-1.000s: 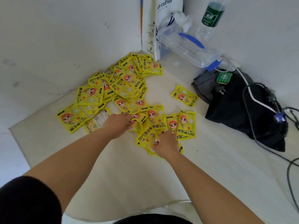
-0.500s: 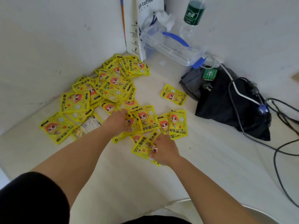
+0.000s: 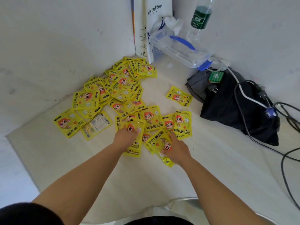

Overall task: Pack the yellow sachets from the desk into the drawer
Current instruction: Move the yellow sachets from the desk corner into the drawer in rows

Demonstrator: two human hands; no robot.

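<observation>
Loosely heaped, flat glossy rectangular sachets (image 3: pixel 123 82) cover the pale bench (image 3: pixel 211 168), long axes pointing every way. The left hand (image 3: pixel 125 135) presses one, grip unclear; the right hand (image 3: pixel 176 149) pinches another, narrow grip.

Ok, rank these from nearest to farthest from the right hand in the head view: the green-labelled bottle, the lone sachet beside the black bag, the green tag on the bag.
1. Lone sachet, just beyond the right hand.
2. Green tag, on the black bag, farther right.
3. Green-labelled bottle, against the back wall.
</observation>
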